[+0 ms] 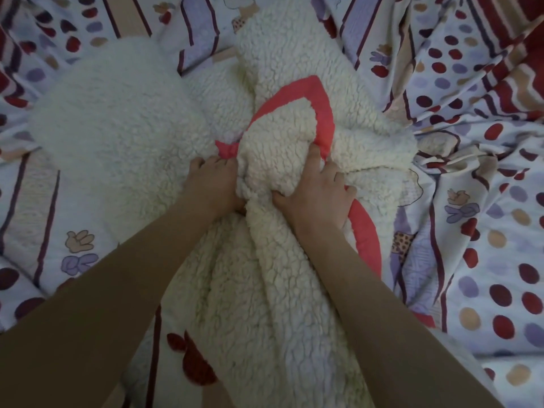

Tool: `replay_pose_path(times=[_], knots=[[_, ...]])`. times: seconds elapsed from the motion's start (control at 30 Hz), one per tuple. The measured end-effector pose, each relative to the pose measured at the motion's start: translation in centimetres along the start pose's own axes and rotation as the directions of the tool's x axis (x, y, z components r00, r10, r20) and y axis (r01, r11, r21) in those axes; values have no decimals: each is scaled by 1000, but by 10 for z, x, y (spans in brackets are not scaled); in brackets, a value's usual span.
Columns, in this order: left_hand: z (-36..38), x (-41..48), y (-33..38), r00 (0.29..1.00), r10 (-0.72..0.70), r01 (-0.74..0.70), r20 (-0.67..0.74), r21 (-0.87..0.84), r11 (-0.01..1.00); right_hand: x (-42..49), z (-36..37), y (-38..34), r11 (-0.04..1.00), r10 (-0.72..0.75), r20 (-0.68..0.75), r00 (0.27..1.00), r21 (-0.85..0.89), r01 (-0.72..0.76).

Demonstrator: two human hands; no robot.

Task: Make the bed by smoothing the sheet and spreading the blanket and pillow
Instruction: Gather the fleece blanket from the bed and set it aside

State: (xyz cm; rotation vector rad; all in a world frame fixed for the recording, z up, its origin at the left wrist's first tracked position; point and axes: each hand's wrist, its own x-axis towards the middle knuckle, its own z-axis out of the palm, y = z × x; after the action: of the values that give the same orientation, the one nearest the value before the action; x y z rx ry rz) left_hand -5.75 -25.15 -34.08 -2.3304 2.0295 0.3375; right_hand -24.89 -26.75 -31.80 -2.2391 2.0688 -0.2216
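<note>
A cream fleece blanket [123, 134] with a pink-red border lies bunched in the middle of the bed. My left hand [213, 184] grips a thick fold of it from the left, fingers curled into the fleece. My right hand [318, 192] grips the same fold from the right, thumb dug in near the pink edge [366, 231]. Between the hands the gathered fold stands raised. Under it lies the sheet [482, 260], pale with red, purple and tan dots and stripes, heavily wrinkled on the right. No pillow is in view.
The patterned sheet fills the whole view around the blanket, with deep creases at the right [459, 160] and striped bands at the left [38, 207]. A dark red patch of fabric [194, 360] shows at the bottom beside my left forearm.
</note>
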Motion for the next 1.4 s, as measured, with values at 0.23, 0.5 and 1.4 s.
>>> replay_pose_path(times=[0.23, 0.5, 1.4], knots=[[10, -22, 14, 985, -47, 58, -164, 62, 996, -8, 7, 6, 998, -68, -65, 996, 4, 68], [5, -73, 32, 956, -65, 57, -284, -37, 998, -41, -13, 16, 984, -146, -66, 987, 89, 151], [-288, -296, 63, 943, 94, -86, -320, 39, 996, -189, -331, -2, 921, -169, -148, 974, 328, 210]])
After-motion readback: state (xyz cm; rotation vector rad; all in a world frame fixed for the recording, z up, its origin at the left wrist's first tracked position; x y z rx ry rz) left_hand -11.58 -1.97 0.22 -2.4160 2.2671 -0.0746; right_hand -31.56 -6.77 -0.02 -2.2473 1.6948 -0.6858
